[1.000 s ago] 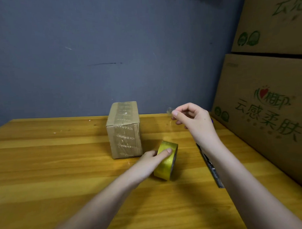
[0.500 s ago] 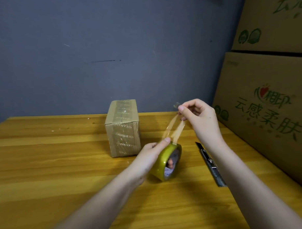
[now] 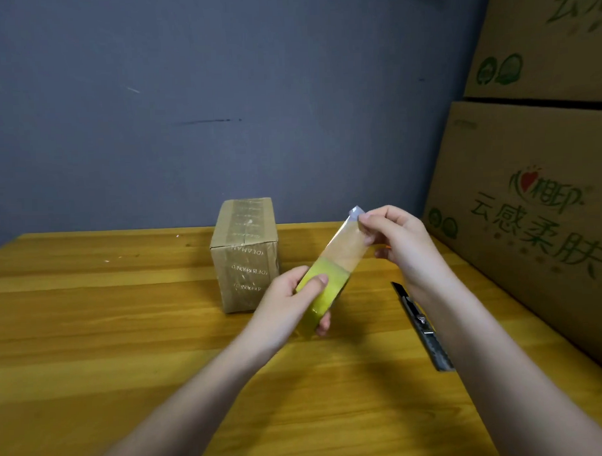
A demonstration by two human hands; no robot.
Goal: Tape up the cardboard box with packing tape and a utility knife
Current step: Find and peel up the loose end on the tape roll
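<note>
Above the table (image 3: 126,336), left grip (image 3: 288,303) clasps tape roll (image 3: 324,292); right grip (image 3: 395,238) pinches its strip (image 3: 344,246).

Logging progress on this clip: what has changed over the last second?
The left hand lifted the tape roll off the table. The right hand pulled the pinched tape strip out longer. The small cardboard box and utility knife stayed put.
</note>
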